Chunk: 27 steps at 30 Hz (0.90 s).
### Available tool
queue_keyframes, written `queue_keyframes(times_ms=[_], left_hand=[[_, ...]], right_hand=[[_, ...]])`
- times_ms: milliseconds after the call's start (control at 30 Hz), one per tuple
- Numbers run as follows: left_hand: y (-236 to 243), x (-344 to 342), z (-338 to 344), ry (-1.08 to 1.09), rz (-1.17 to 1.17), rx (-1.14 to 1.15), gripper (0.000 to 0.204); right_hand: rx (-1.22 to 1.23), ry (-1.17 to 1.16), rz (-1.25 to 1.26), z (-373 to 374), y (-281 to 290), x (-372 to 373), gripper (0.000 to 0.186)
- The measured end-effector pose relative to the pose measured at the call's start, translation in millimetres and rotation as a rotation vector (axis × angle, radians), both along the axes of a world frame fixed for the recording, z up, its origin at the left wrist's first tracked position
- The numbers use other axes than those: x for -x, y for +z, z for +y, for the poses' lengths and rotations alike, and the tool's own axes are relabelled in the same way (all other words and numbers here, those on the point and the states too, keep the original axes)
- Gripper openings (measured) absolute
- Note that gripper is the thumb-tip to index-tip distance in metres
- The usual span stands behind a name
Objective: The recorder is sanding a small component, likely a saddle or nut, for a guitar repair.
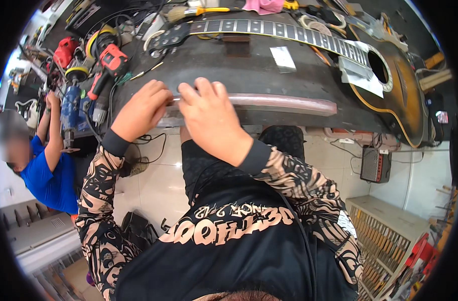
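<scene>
My left hand (146, 111) and my right hand (209, 118) are close together over the table's near edge, fingers curled inward. Something thin and small seems to show between their fingertips, but I cannot make it out. Under my right hand and out to its right runs a long, slim bar (289, 103) with a pale reddish-brown face, lying along the table edge. Its left part is hidden by my hands. Beyond it lies an acoustic guitar with a dark sunburst body (402, 95); its fretted neck (269, 27) stretches left across the table to a black headstock (168, 40).
White paper (362, 78) covers part of the guitar beside its soundhole. A small white sheet (283, 58) lies on the dark table (204, 62). Red and blue power tools (111, 60) crowd the left. A yellow-handled brush (199, 11) lies behind the neck. Another person in blue (50, 175) works at left.
</scene>
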<state>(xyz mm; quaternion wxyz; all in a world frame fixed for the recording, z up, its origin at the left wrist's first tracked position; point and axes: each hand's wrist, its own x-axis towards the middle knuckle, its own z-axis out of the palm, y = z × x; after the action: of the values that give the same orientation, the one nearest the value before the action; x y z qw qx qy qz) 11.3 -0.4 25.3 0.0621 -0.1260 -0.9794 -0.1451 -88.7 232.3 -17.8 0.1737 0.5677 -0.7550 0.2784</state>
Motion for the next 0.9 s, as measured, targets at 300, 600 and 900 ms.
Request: queue_keyframes(times_ms=[300, 600, 900], left_hand=[[-40.5, 149.3, 227.5, -0.229, 0.351, 0.040, 0.008], [-26.2, 69.1, 92.2, -0.184, 0.235, -0.105, 0.015], [-6.2, -71.3, -15.3, 0.243, 0.272, -0.192, 0.027]], right_hand=[[-0.151, -0.417, -0.040, 229.9, 21.3, 85.3, 0.045], [-0.096, -0.143, 0.013, 115.4, 8.8, 41.3, 0.042], [0.182, 0.212, -0.236, -22.8, 13.5, -26.7, 0.034]])
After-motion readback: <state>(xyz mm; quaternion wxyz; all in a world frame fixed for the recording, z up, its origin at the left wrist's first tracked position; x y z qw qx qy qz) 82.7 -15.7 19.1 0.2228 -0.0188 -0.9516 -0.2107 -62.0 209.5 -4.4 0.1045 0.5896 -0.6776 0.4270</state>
